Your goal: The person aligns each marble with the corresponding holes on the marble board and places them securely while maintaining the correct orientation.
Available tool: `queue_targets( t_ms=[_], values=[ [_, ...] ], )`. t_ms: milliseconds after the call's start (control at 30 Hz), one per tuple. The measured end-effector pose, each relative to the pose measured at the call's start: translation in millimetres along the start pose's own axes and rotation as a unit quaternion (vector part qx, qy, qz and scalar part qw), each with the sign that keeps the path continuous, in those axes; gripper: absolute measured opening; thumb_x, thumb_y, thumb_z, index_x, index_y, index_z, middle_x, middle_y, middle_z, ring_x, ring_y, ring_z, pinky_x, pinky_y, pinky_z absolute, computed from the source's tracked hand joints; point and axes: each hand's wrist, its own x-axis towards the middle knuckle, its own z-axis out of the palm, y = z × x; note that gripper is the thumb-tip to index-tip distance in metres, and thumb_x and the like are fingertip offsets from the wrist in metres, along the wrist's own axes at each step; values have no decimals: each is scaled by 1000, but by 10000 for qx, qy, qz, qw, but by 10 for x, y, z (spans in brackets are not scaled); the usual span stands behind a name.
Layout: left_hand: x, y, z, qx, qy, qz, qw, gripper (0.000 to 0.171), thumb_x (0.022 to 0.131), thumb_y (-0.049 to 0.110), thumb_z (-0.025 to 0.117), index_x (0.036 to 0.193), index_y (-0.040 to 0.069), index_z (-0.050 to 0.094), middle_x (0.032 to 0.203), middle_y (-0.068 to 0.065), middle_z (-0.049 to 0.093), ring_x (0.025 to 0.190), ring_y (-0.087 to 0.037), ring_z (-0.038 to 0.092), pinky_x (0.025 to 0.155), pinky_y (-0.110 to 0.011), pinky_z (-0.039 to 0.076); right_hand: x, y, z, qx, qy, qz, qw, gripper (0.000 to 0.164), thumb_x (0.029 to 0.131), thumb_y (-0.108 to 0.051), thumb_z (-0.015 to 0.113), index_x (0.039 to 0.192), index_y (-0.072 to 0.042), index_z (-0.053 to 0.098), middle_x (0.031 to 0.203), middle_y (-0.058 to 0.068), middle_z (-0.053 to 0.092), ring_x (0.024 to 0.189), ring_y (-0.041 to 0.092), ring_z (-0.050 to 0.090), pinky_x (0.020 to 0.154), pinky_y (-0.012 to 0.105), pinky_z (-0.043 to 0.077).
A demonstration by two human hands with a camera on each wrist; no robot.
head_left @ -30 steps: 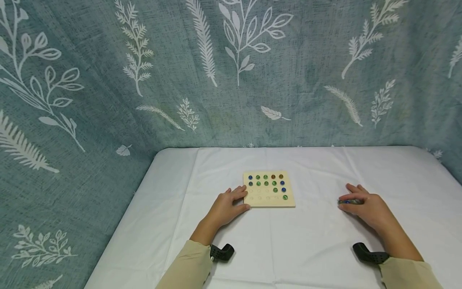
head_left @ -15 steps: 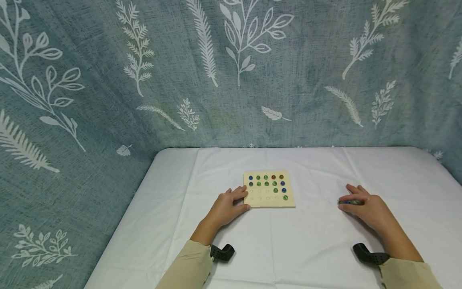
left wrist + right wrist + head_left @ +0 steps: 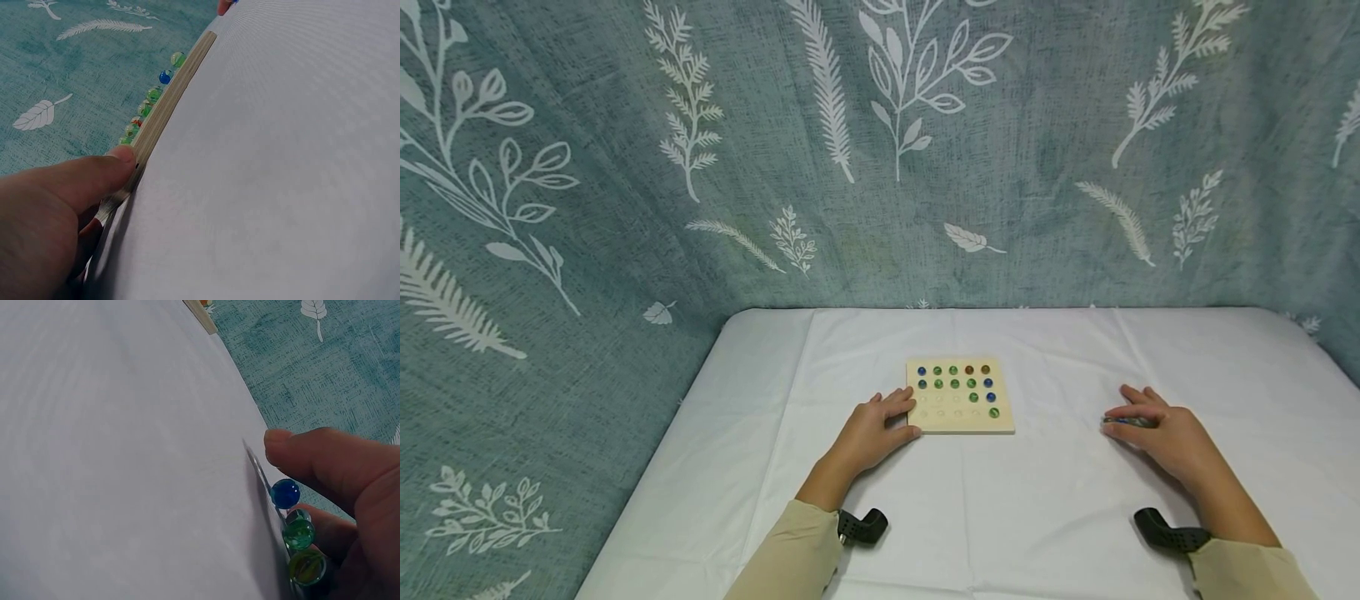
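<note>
A pale wooden board (image 3: pixel 958 423) lies on the white cloth with rows of glass marbles, green, blue and reddish brown, in its back hollows. Most front hollows are bare. My left hand (image 3: pixel 867 433) holds the board's near-left corner; in the left wrist view the thumb (image 3: pixel 119 160) presses its front edge. My right hand (image 3: pixel 1163 429) is low over a shallow, thin-rimmed dish, its thumb and index finger spread across it. Between them, in the right wrist view, are a blue marble (image 3: pixel 285 494), a green marble (image 3: pixel 299 534) and a yellowish one (image 3: pixel 307 567). The other right fingers are partly hidden.
White cloth (image 3: pixel 1037 500) covers the table, with a few folds. Behind and to the left hangs a blue-green leaf-patterned curtain (image 3: pixel 760 167). Black devices are strapped on both wrists, including the left wrist device (image 3: pixel 865 527).
The whole head view has shifted down by a few pixels. Both hands, the board and the marbles keep their places.
</note>
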Motion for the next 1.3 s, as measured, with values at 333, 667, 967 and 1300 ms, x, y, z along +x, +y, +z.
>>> queue_targets(
  t_ms=[333, 667, 967, 1300],
  values=[
    [11, -16, 0, 4, 19, 3, 10000, 53, 88, 29, 75, 136, 10, 61, 149, 4, 48, 140, -13, 43, 124, -36, 25, 30, -75, 1, 386, 185, 220, 9988, 61, 89, -50, 68, 118, 3, 68, 154, 25, 32, 148, 47, 10, 115, 72, 13],
    [-7, -25, 0, 8, 26, -78, 10000, 53, 88, 30, 75, 136, 11, 61, 149, 5, 48, 141, -16, 42, 124, -39, 26, 99, -486, 142, 367, 377, -310, 9981, 51, 93, -45, 66, 116, 0, 70, 151, 18, 43, 148, 41, 22, 110, 70, 27],
    [-10, -35, 8, 6, 5, 20, 10000, 54, 89, 31, 74, 136, 10, 60, 149, 4, 48, 140, -14, 42, 124, -37, 24, 303, -932, 647, 794, 505, -525, 9942, 43, 90, -37, 72, 115, -2, 72, 147, 9, 50, 148, 31, 29, 116, 63, 28],
    [17, -27, 20, -9, 2, 24, 10000, 55, 88, 32, 75, 136, 10, 60, 149, 5, 48, 140, -13, 42, 124, -36, 24, 422, -1238, 1093, 769, 294, -977, 9918, 25, 91, -25, 72, 105, -5, 76, 146, 8, 52, 148, 29, 29, 119, 58, 27]
  ],
)
